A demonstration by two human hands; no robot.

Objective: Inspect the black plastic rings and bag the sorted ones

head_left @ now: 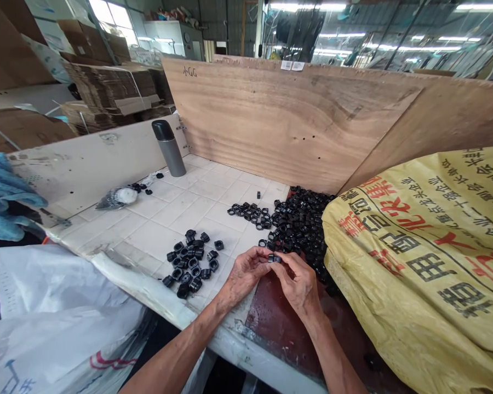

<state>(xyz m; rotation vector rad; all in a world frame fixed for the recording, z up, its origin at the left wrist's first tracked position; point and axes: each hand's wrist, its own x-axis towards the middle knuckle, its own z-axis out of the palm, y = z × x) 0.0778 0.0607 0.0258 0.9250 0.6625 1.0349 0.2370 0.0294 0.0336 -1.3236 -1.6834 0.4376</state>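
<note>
Between the fingertips of both hands is a small black plastic ring-shaped part [274, 259]. My left hand [250, 268] pinches it from one side, and my right hand [298, 279] grips it from the other. Just beyond my fingers spreads a large heap of similar black rings [302, 219], with a looser cluster of rings [250, 212] trailing off its left side. Left of my hands, a smaller pile of thicker black ring parts [191, 260] lies on the white tiled tabletop [148, 230]. The exact shape of the held part is partly hidden by my fingers.
A grey bottle with a black cap [171, 150] stands at the back left, near a plastic bag [117, 198]. Wooden boards [271, 115] wall the back. A yellow printed sack [419, 257] bulges over the right side; a white sack [53, 317] is at lower left.
</note>
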